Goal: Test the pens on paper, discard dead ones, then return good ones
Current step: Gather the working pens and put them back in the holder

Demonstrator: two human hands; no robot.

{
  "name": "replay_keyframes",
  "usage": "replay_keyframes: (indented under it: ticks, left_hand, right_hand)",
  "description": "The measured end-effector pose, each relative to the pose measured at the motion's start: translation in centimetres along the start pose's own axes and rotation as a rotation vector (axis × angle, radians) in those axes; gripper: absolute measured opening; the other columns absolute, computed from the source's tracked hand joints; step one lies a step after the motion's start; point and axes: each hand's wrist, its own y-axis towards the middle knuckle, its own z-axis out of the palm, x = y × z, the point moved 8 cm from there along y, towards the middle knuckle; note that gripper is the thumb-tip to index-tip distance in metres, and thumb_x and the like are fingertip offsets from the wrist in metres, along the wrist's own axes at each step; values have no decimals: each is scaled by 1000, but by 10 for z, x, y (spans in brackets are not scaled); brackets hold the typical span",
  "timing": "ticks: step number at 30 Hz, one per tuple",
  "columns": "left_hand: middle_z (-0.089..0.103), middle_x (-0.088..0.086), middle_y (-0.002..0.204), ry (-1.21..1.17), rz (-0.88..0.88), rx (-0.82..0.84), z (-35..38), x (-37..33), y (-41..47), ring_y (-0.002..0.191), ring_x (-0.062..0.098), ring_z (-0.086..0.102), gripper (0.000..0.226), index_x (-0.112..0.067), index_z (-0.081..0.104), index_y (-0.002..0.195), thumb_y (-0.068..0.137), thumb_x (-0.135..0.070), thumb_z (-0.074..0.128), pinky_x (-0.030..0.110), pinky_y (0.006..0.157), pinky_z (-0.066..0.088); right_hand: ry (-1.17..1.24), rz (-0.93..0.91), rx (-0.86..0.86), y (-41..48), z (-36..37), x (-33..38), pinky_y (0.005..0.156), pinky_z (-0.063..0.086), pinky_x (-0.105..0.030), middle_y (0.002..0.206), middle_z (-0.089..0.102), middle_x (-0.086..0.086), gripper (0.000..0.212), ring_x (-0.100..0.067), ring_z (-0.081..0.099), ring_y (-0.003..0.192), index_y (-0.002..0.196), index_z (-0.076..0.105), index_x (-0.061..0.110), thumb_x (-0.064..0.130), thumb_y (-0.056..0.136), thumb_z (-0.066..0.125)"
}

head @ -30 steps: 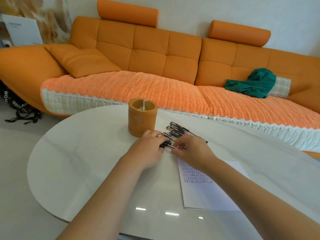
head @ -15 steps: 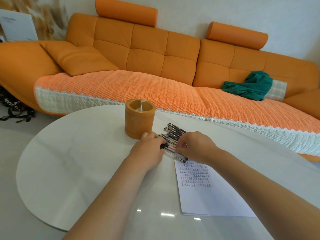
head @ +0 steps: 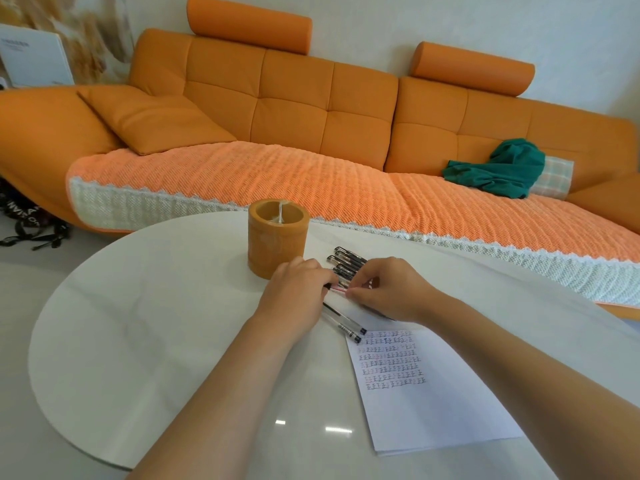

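Several black-capped pens lie in a row on the white table, to the right of an orange cylindrical pen holder. My left hand and my right hand pinch the two ends of a clear pen with a red refill, held between them just above the table. Two clear pens lie below the hands, by the top edge of the paper, which has rows of test scribbles. The holder has one thin item inside.
An orange sofa with a knitted cover runs behind the table, with a green cloth on its right seat. A black bag lies on the floor at the left.
Both hands have drawn the red-refill pen out of the row and now hold it at its ends. Two clear pens show below the hands. The camera moved closer.
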Motion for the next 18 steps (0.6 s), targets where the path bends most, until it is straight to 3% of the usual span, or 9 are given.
replay_keyframes:
  ticks: [3, 6, 8, 11, 18]
  left_hand:
    - [64, -2, 112, -69, -45, 40, 2, 4, 1, 105, 17, 50, 31, -30, 67, 126, 103, -18, 50, 39, 86, 51]
    - [64, -1, 114, -67, -64, 64, 4, 4, 3, 107, 17, 51, 32, -29, 67, 127, 103, -16, 50, 37, 88, 52]
    - [63, -1, 113, -68, -71, 59, 5, 5, 4, 106, 18, 51, 32, -29, 67, 126, 103, -15, 50, 37, 88, 52]
    - [63, -2, 112, -82, -75, 59, 6, 7, 6, 106, 17, 49, 32, -30, 67, 126, 103, -15, 49, 37, 88, 51]
    - [62, -4, 114, -97, -74, 74, 9, 7, 7, 107, 16, 48, 31, -30, 67, 125, 103, -17, 50, 37, 91, 49]
  right_hand:
    - [1, 48, -51, 14, -12, -16, 53, 38, -18, 80, 63, 14, 17, -3, 53, 59, 94, 72, 24, 39, 95, 63]
    - [-146, 108, -123, 30, -23, -35, 68, 56, -33, 103, 66, 6, 20, -16, 66, 78, 113, 68, 24, 25, 102, 52]
    - [-265, 126, -98, 40, -20, -45, 82, 59, -42, 109, 70, 1, 24, -23, 68, 89, 113, 70, 21, 17, 101, 50]
    - [-387, 169, -37, 51, -12, -55, 83, 60, -41, 111, 71, -1, 25, -22, 68, 93, 110, 72, 22, 11, 98, 53]
    - [-403, 204, 69, 61, -1, -56, 85, 60, -43, 106, 74, -10, 24, -28, 70, 97, 103, 75, 8, 27, 96, 62]
